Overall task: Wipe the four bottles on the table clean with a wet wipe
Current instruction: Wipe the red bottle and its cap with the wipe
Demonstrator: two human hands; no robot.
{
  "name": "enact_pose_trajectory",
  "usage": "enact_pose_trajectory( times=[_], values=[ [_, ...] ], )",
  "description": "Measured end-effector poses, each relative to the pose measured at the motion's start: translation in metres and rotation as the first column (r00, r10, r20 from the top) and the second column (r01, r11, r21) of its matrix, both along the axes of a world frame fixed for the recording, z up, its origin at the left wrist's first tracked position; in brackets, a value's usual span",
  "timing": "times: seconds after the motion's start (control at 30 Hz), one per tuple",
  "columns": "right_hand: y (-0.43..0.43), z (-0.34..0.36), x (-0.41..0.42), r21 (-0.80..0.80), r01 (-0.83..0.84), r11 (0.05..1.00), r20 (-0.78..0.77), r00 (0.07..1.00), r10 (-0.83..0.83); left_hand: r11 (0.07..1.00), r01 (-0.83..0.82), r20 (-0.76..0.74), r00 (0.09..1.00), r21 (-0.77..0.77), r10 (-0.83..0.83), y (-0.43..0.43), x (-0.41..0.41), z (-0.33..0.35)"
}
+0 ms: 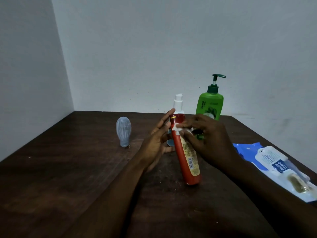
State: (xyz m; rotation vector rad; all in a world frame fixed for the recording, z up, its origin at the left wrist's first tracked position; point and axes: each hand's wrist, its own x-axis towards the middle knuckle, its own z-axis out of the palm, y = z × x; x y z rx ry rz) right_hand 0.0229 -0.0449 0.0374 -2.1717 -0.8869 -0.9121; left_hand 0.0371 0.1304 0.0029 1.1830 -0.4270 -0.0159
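My left hand [157,140] holds a red bottle [187,160] near its cap; the bottle leans with its cap away from me and its base low over the table. My right hand [210,140] pinches a white wet wipe [181,129] and presses it against the bottle's upper part just below the cap. Behind the hands stand a white pump bottle [178,102], partly hidden, and a green pump bottle [210,104]. A grey-blue bulb-shaped bottle [123,130] stands on its cap at the left.
A blue and white pack of wet wipes [274,167] lies on the dark wooden table [68,177] at the right, near its edge. Pale walls close off the back and left sides of the table.
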Motion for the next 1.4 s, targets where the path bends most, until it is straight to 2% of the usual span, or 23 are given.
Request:
enact_pose_trajectory(
  times=[0.17, 0.33, 0.6, 0.83, 0.9, 0.97, 1.0, 1.07, 1.1, 1.13, 1.2, 1.23, 1.3, 1.37, 1.4],
  values=[
    [0.009, 0.018, 0.017, 0.024, -0.038, 0.999, -0.019, 0.999, 0.039, 0.996, 0.039, -0.018, 0.999, -0.077, -0.041, -0.002, 0.002, -0.003],
    [0.012, 0.020, 0.017, -0.016, -0.044, 0.999, -0.011, 0.999, 0.044, 0.994, 0.035, -0.040, 0.998, -0.107, -0.040, -0.003, 0.005, -0.004],
    [0.001, -0.010, -0.016, -0.242, -0.083, 0.967, -0.080, 0.995, 0.066, 0.989, -0.016, -0.048, 0.999, -0.149, 0.009, -0.002, 0.004, -0.004],
    [-0.006, -0.042, -0.045, -0.510, -0.061, 0.858, -0.075, 0.997, 0.026, 0.993, -0.085, -0.073, 0.994, -0.078, 0.080, -0.002, 0.005, -0.004],
    [-0.009, -0.047, -0.050, -0.515, -0.132, 0.847, -0.192, 0.981, 0.036, 0.994, -0.091, -0.076, 0.993, -0.067, 0.086, -0.001, 0.005, -0.005],
    [-0.013, -0.054, -0.052, -0.521, -0.134, 0.843, -0.313, 0.949, -0.043, 0.993, -0.099, -0.082, 0.992, -0.058, 0.094, -0.001, 0.005, -0.004],
    [-0.015, -0.056, -0.053, -0.496, -0.168, 0.852, -0.406, 0.912, -0.056, 0.993, -0.104, -0.090, 0.991, -0.054, 0.099, -0.001, 0.006, -0.004],
    [-0.019, -0.059, -0.051, -0.446, -0.233, 0.864, -0.469, 0.883, -0.004, 0.992, -0.114, -0.105, 0.989, -0.049, 0.109, -0.001, 0.006, -0.005],
    [-0.025, -0.066, -0.050, -0.421, -0.205, 0.884, -0.490, 0.871, -0.032, 0.992, -0.116, -0.109, 0.988, -0.047, 0.110, 0.000, 0.006, -0.005],
    [-0.029, -0.070, -0.048, -0.373, -0.202, 0.906, -0.573, 0.818, -0.053, 0.992, -0.114, -0.110, 0.988, -0.045, 0.109, 0.000, 0.006, -0.005],
    [-0.030, -0.061, -0.050, -0.139, -0.157, 0.978, -0.795, 0.607, -0.016, 0.993, -0.113, -0.109, 0.988, -0.041, 0.108, 0.001, 0.006, -0.005],
    [-0.031, -0.056, -0.053, 0.061, -0.091, 0.994, -0.863, 0.495, 0.098, 0.993, -0.114, -0.109, 0.988, -0.042, 0.109, 0.000, 0.006, -0.005],
    [-0.038, -0.053, -0.050, 0.196, 0.017, 0.980, -0.868, 0.467, 0.166, 0.992, -0.120, -0.108, 0.988, -0.046, 0.115, 0.000, 0.006, -0.005],
    [-0.048, -0.057, -0.050, 0.089, -0.052, 0.995, -0.798, 0.594, 0.102, 0.991, -0.126, -0.106, 0.987, -0.051, 0.120, 0.000, 0.007, -0.006],
    [-0.053, -0.059, -0.049, -0.041, -0.107, 0.993, -0.704, 0.709, 0.048, 0.990, -0.128, -0.104, 0.987, -0.054, 0.122, 0.000, 0.007, -0.006]
  ],
)
